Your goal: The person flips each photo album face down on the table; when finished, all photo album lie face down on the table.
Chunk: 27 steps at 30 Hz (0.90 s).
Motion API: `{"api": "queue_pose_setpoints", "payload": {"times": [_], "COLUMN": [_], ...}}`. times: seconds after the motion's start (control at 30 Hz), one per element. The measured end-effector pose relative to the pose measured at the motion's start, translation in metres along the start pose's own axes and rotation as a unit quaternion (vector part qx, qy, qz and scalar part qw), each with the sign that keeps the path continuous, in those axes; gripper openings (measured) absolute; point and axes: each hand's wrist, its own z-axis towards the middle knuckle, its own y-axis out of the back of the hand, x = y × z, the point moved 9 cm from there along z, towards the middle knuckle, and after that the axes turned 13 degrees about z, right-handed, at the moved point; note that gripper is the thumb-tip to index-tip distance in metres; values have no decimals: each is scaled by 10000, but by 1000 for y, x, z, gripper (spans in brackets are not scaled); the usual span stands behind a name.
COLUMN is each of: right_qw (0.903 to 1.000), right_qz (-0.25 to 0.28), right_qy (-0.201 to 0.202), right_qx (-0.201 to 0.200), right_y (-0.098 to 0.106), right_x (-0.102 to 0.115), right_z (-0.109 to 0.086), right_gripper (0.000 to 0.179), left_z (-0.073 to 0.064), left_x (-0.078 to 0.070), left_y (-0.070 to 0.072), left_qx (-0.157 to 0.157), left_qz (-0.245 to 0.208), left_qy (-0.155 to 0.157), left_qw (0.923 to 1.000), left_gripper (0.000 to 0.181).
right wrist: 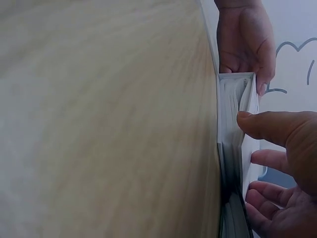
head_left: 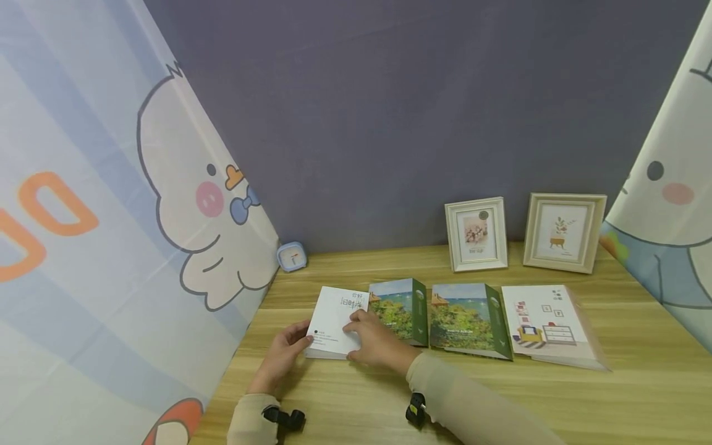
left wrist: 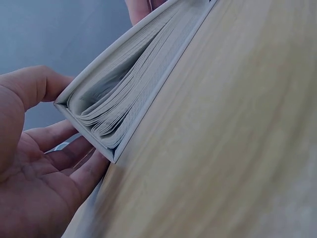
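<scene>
A white photo album point(head_left: 330, 315) lies flat at the left end of a row of albums, its page edges facing the front. At its left side, my left hand point(head_left: 282, 352) holds the spine edge, thumb on the cover and fingers against the spine, as the left wrist view shows. My right hand point(head_left: 378, 340) reaches over the front right part. In the right wrist view its thumb point(right wrist: 270, 124) is at the front edge of the cover and its fingertips rest on the cover, pinching it. Close beside it lies a green photo album point(head_left: 397, 309), partly hidden by my right hand.
Further right lie a second green photo album point(head_left: 461, 315) and a white album with a furniture drawing point(head_left: 547, 321). Two picture frames point(head_left: 475, 235) point(head_left: 564, 232) stand behind. A small blue clock point(head_left: 292, 256) is at the back left. Printed curtains flank the wooden table point(head_left: 356, 405).
</scene>
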Motion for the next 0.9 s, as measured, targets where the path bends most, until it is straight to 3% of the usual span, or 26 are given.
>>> {"api": "queue_pose_setpoints", "payload": {"times": [0.37, 0.67, 0.9], "right_qw": [10000, 9996, 9977], "right_qz": [71, 279, 671], "right_qy": [-9, 9, -55], "right_qx": [34, 67, 64], "right_y": [-1, 0, 2], "right_x": [1, 2, 1], "right_z": [-1, -1, -3], "right_gripper": [54, 54, 51], "left_z": [-2, -3, -4], "left_x": [-5, -9, -16], "left_y": [1, -1, 3], "left_qx": [-109, -23, -132], "left_qz": [15, -780, -1080], "left_qy": [-20, 101, -95], "left_qw": [9999, 9969, 9940], "left_gripper": [47, 50, 48]}}
